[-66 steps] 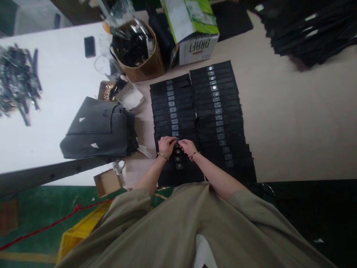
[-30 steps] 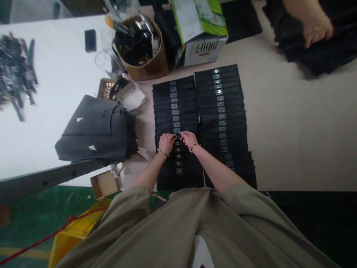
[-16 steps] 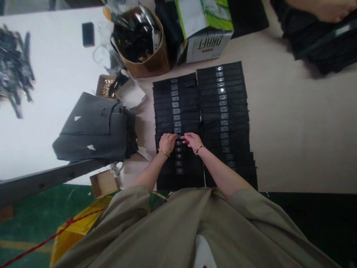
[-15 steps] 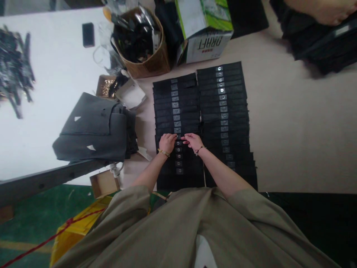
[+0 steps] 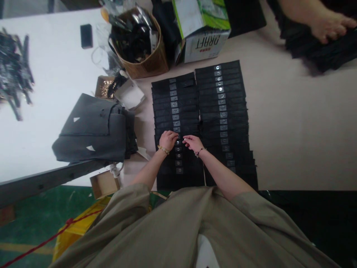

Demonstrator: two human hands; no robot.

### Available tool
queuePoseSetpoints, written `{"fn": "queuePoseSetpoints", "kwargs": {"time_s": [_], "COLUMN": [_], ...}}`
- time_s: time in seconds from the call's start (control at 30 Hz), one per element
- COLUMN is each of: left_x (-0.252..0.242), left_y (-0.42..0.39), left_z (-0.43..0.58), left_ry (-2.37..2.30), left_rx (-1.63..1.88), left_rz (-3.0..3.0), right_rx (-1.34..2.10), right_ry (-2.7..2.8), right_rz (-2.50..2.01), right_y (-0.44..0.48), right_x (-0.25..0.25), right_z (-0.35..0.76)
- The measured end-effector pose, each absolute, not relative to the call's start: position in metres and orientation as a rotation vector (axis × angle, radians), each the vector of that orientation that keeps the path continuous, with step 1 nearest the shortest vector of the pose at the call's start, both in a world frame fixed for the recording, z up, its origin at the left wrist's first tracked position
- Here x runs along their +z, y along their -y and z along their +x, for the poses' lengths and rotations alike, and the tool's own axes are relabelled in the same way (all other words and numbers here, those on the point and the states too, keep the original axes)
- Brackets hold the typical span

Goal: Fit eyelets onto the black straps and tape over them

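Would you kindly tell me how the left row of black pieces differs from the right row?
The right row extends farther from the person than the left row.
The left hand and right hand are over the left row; only the right forearm crosses the right row.
Several far labels on the right row show bright marks, while those on the left row look duller.
Both rows have overlapping black pieces with small labels.

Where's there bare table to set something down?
Widest: table right of the right column of black pieces, nearer than the dark heap. Also the white patch between the blurred pile and black block. Crowded: around bin, carton and grey stack, and the left column, under left hand and right hand.
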State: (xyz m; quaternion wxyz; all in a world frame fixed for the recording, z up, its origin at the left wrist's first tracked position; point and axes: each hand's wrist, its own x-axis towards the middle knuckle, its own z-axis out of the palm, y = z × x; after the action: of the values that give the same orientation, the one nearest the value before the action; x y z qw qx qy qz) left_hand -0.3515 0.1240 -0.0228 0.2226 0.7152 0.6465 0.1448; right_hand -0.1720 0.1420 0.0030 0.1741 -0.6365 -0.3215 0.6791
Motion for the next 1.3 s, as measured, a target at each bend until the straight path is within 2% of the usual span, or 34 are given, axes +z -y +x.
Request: {"fn": "queuePoseSetpoints", "kwargs": {"time_s": [0.27, 0.63, 0.97, 1.3], "left_x": [-0.012, -0.01, -0.015, 0.012], "left_y": [-0.143, -0.131, -0.128, -0.142], "left_z": [-0.349, -0.342, -0.342, -0.343], "left_ry": [-1.784, -1.913, -1.992, -1.656], "left_rx": [0.289, 0.373, 0.391, 0.333], "left_rz": [1.819, 1.752, 1.668, 1.879], "right_rx": [1.795, 1.914, 1.918, 1.814], "right_ry": [1.215, 0.978, 0.992, 1.162], "right_rz": [-1.749, -1.729, -1.712, -1.696], "right_y": [-0.159, -0.165, -0.163, -0.166], "right_x": [-0.001, -0.006, -0.007, 0.001], "right_z": [-0.185, -0.183, -0.179, -0.185]}}
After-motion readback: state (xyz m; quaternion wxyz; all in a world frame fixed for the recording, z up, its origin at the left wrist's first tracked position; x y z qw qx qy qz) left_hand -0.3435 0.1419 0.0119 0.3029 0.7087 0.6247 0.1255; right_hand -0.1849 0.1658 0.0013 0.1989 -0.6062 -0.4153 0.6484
